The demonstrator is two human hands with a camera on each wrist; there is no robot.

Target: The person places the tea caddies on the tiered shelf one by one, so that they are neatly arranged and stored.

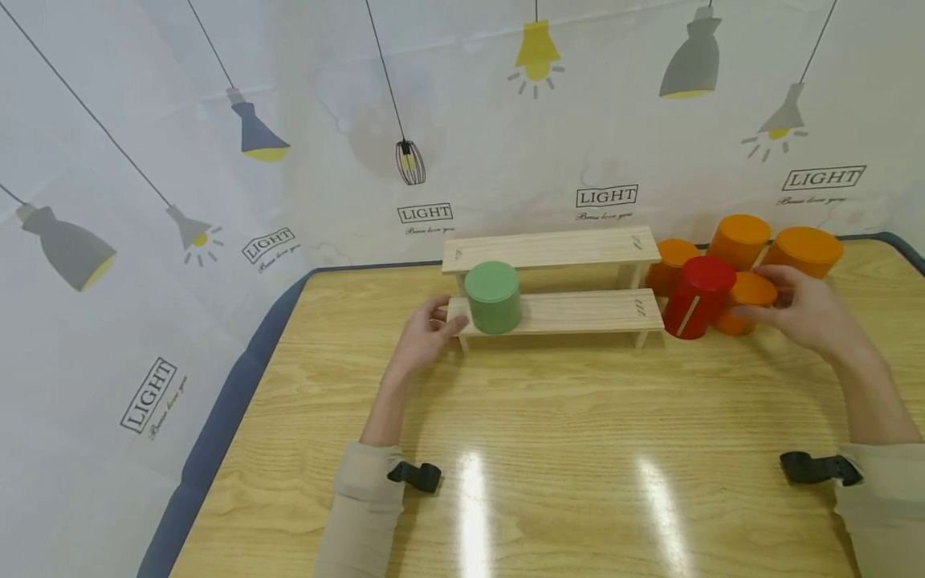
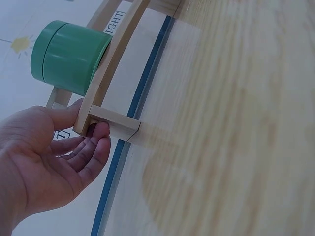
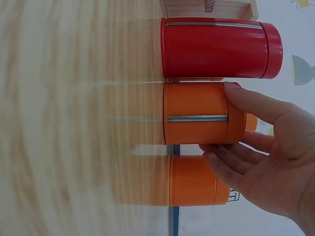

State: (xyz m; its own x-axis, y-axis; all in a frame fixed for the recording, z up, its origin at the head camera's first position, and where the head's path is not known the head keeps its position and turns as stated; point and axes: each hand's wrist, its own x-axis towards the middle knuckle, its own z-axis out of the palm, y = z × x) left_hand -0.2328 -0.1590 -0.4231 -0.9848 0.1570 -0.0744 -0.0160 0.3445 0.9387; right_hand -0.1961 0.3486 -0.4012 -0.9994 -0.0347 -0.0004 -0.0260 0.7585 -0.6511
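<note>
My left hand (image 1: 428, 333) grips the left end of the lower board of a two-tier wooden shelf (image 1: 585, 311), thumb on top and fingers curled beneath. A green lidded canister (image 1: 494, 299) stands on that board right beside the thumb. My right hand (image 1: 809, 313) holds a short orange canister (image 3: 197, 113) near its lid, thumb on one side and fingers on the other. Just left of it a taller red canister (image 1: 699, 297) stands on the table, close to the shelf's right end.
Behind the held canister are more orange canisters, one next to the shelf (image 1: 668, 261), a tall one (image 1: 740, 237) and a wide one (image 1: 805, 247). The wooden table (image 1: 549, 433) meets a lamp-printed curtain (image 1: 477, 104) at the back and left.
</note>
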